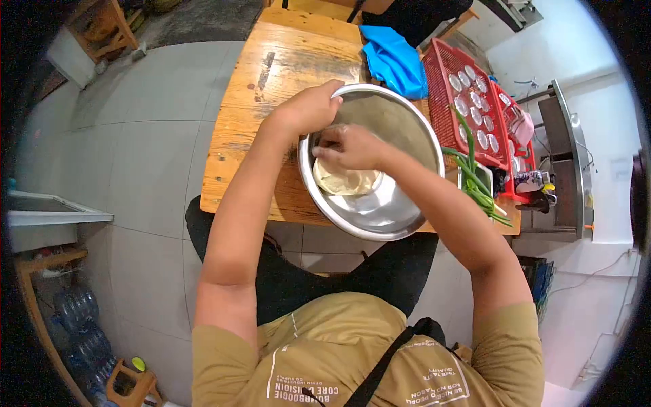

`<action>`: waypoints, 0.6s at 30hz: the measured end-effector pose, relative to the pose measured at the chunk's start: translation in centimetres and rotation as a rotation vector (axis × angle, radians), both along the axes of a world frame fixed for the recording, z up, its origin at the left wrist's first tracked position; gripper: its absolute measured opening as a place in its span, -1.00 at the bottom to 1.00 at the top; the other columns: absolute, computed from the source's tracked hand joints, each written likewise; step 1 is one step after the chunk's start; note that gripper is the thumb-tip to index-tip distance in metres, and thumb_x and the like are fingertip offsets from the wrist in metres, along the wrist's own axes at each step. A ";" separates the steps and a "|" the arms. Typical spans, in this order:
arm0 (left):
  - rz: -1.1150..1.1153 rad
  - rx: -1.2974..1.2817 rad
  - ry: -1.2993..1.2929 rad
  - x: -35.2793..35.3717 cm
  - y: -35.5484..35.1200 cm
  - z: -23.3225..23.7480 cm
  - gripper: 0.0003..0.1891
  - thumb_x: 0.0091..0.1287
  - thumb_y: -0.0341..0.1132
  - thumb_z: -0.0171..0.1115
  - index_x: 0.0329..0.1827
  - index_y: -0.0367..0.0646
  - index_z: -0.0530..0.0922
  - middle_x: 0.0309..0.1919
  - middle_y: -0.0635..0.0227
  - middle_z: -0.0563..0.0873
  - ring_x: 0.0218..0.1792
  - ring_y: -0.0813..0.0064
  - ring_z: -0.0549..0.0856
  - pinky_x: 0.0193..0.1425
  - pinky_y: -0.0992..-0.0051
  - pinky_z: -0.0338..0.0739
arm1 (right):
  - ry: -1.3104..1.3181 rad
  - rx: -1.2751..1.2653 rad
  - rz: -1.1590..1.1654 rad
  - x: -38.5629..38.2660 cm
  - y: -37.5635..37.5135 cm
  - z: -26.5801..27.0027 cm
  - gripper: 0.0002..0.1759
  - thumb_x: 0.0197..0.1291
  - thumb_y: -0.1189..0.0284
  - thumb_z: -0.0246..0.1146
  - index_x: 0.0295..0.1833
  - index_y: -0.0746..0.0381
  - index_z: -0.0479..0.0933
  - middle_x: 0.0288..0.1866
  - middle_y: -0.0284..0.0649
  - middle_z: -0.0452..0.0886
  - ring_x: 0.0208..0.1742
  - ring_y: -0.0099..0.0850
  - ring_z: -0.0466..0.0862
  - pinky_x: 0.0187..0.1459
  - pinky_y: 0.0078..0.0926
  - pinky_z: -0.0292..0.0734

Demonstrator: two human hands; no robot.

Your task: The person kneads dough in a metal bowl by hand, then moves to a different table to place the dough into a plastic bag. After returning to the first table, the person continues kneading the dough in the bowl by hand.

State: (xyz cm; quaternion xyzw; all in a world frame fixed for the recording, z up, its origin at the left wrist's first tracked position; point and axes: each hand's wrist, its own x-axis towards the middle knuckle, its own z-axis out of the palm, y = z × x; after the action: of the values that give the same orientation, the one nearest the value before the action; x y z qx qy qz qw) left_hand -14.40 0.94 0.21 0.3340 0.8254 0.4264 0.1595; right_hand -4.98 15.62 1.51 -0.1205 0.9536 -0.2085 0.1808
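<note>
A large metal bowl [390, 216] sits near the front edge of a wooden table, its opening facing me. My left hand [313, 108] grips the bowl's upper left rim, thumb over the inside edge. Inside, a pale lump of dough [346, 182] lies against the left part of the wall. My right hand [349, 146] reaches into the bowl with curled fingers at the dough's upper edge. Those fingertips are partly hidden, and they appear closed on the dough.
On the table [237, 136], a blue bag [397, 61] lies behind the bowl. Red baskets [437, 88] with several clear-lidded cups stand at the right. Green onions [475, 180] lie over a small tray beside the bowl. A stool [132, 383] and water bottles [81, 332] are on the floor, lower left.
</note>
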 end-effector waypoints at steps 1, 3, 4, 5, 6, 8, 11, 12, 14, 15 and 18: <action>0.005 0.004 0.010 0.2 0.1 -0.2 -0.54 0.57 -0.22 0.05 0.46 -0.17 0.45 0.24 -0.10 0.68 0.25 -0.01 0.68 0.37 0.20 0.51 | -0.012 -0.212 0.064 0.0 1.5 0.3 -0.56 0.35 0.10 0.29 -0.01 0.28 0.75 -0.07 0.06 0.78 0.00 0.02 0.76 0.11 -0.07 0.62; 0.008 0.011 0.008 0.5 0.3 -0.2 -0.53 0.58 -0.22 0.04 0.48 -0.18 0.43 0.25 -0.09 0.68 0.29 -0.02 0.66 0.38 0.20 0.50 | 0.139 -0.259 -0.101 1.0 2.4 1.3 -0.53 0.32 0.08 0.31 0.02 0.29 0.74 -0.04 0.05 0.77 0.02 -0.01 0.76 0.13 -0.09 0.62; 0.005 0.010 0.022 0.7 0.3 0.0 -0.53 0.58 -0.22 0.04 0.48 -0.18 0.43 0.25 -0.09 0.68 0.29 -0.02 0.66 0.38 0.20 0.50 | 0.282 -0.311 -0.267 1.3 3.0 1.9 -0.50 0.30 0.06 0.34 0.05 0.30 0.73 -0.02 0.03 0.77 0.03 -0.04 0.76 0.15 -0.10 0.61; 0.026 0.030 -0.007 1.0 0.2 0.0 -0.53 0.58 -0.22 0.03 0.48 -0.19 0.43 0.25 -0.10 0.68 0.30 -0.03 0.65 0.39 0.20 0.50 | 0.338 -0.179 -0.249 1.0 4.6 0.9 -0.38 0.34 -0.06 0.28 0.20 0.27 0.68 0.13 0.11 0.72 0.15 0.01 0.72 0.27 -0.09 0.56; 0.046 0.048 -0.040 1.4 0.0 0.3 -0.53 0.58 -0.22 0.03 0.48 -0.20 0.43 0.25 -0.11 0.67 0.30 -0.03 0.65 0.39 0.19 0.49 | 0.350 -0.185 -0.253 1.2 5.2 -0.5 -0.38 0.34 -0.06 0.28 0.20 0.27 0.68 0.13 0.11 0.72 0.15 0.01 0.72 0.27 -0.09 0.56; 0.083 0.007 -0.031 2.2 0.1 1.0 -0.53 0.58 -0.22 0.05 0.48 -0.21 0.43 0.26 -0.11 0.67 0.31 -0.02 0.64 0.40 0.21 0.49 | 0.233 0.143 -0.388 2.1 5.8 -2.8 -0.27 0.40 -0.16 0.16 0.32 0.25 0.61 0.27 0.24 0.62 0.27 0.13 0.64 0.36 -0.10 0.51; 0.165 0.016 0.007 2.3 0.1 0.7 -0.53 0.57 -0.24 0.02 0.48 -0.18 0.44 0.25 -0.19 0.65 0.29 -0.11 0.64 0.40 0.15 0.49 | 0.229 0.163 -0.351 3.8 3.9 -1.6 -0.17 0.39 -0.24 0.11 0.40 0.27 0.54 0.33 0.34 0.54 0.37 0.21 0.55 0.43 -0.09 0.45; 0.155 0.021 -0.005 2.3 0.0 0.8 -0.52 0.57 -0.23 0.03 0.50 -0.19 0.43 0.27 -0.18 0.65 0.31 -0.10 0.63 0.41 0.16 0.48 | 0.244 0.139 -0.337 4.2 3.6 -1.6 -0.19 0.38 -0.22 0.13 0.38 0.28 0.56 0.33 0.34 0.54 0.38 0.19 0.55 0.43 -0.09 0.44; 0.143 0.022 -0.015 2.6 0.0 0.7 -0.51 0.57 -0.23 0.04 0.51 -0.20 0.43 0.29 -0.17 0.64 0.33 -0.09 0.62 0.43 0.18 0.47 | 0.300 0.087 -0.317 5.0 4.3 -1.5 -0.38 0.39 -0.08 0.21 0.24 0.22 0.68 0.23 0.19 0.64 0.26 0.10 0.64 0.31 -0.08 0.54; 0.170 0.037 0.009 2.6 0.2 0.3 -0.50 0.57 -0.22 0.05 0.51 -0.20 0.43 0.30 -0.16 0.64 0.33 -0.08 0.62 0.44 0.19 0.47 | 0.334 0.041 -0.227 5.7 4.5 -0.7 -0.48 0.37 0.00 0.26 0.14 0.20 0.72 0.12 0.10 0.67 0.16 0.05 0.68 0.22 -0.08 0.59; 0.202 0.062 0.032 2.6 0.2 -0.1 -0.49 0.56 -0.22 0.06 0.52 -0.22 0.42 0.31 -0.17 0.63 0.34 -0.08 0.61 0.45 0.20 0.46 | 0.501 -0.114 -0.019 8.4 4.7 0.8 -0.70 0.32 0.17 0.33 -0.08 0.15 0.78 -0.18 -0.10 0.67 -0.12 -0.07 0.73 -0.06 -0.11 0.66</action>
State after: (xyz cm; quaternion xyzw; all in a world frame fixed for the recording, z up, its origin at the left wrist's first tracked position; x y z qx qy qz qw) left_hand -11.77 1.18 0.06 0.2605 0.8437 0.4601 0.0924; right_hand 3.39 20.36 2.31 -0.1697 0.9564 -0.2273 -0.0699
